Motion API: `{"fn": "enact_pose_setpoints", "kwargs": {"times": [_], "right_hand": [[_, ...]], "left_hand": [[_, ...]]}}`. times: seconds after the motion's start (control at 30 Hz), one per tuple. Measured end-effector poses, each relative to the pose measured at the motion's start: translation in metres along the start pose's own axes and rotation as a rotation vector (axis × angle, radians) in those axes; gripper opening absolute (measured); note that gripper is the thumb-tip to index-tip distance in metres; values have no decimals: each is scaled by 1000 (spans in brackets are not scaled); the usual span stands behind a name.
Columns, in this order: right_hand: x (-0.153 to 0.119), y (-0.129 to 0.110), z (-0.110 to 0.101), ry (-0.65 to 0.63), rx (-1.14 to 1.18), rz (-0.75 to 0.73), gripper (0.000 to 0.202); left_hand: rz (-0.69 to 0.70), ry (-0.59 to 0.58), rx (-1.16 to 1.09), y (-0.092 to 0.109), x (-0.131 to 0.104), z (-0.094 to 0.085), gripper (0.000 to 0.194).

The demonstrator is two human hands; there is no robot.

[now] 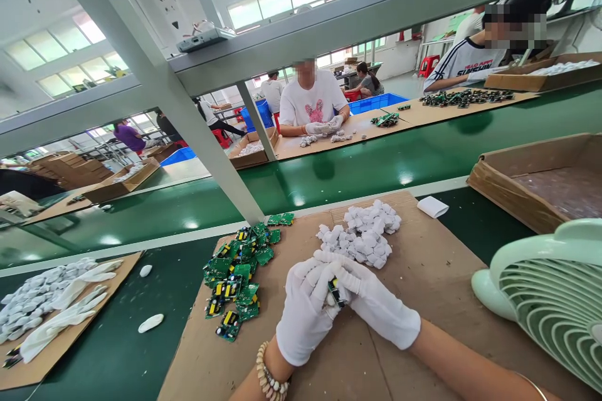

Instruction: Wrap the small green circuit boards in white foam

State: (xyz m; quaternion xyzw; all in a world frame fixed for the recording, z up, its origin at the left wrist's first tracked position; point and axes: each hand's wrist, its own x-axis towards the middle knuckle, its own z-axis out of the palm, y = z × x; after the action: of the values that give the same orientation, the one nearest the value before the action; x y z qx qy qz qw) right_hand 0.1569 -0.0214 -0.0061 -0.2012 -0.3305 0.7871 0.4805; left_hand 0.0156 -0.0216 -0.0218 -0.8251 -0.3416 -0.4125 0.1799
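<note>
White gloves cover both of my hands, which meet over the cardboard sheet. My left hand (308, 307) curls around a small circuit board (335, 293) with black and yellow parts. My right hand (364, 291) presses in from the other side, its fingers closed over the same board, so most of it is hidden. Just beyond my fingers lies a pile of white, putty-like lumps (371, 232). To the left of my hands is a heap of green circuit boards (239, 269) with yellow and black components.
A pale green fan (555, 294) stands close on the right, before a cardboard tray (512, 194). Left, another cardboard sheet holds white lumps (42, 291) and loose gloves (66, 322). A metal frame post (211, 150) rises ahead. Across the green bench, gloved co-workers (313, 97) sit.
</note>
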Motion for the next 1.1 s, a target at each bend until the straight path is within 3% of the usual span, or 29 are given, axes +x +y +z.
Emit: {"fn": "enact_pose_setpoints", "kwargs": {"times": [0.17, 0.33, 0.57, 0.8, 0.93, 1.1], "right_hand": [[-1, 5, 0, -26, 16, -58, 43], [-4, 3, 3, -70, 135, 34, 39], [-4, 5, 3, -2, -46, -14, 35], [-2, 4, 5, -104, 83, 8, 54], [-1, 5, 3, 8, -121, -116, 55], [1, 6, 0, 82, -262, -162, 50]], "left_hand": [[-47, 55, -90, 2, 4, -6, 32], [-30, 57, -113, 2, 5, -8, 34], [-21, 33, -88, 4, 0, -6, 29], [-213, -19, -278, 1, 3, -13, 37], [-282, -38, -305, -1, 2, -11, 43], [-284, -43, -238, 3, 1, -6, 39]]}}
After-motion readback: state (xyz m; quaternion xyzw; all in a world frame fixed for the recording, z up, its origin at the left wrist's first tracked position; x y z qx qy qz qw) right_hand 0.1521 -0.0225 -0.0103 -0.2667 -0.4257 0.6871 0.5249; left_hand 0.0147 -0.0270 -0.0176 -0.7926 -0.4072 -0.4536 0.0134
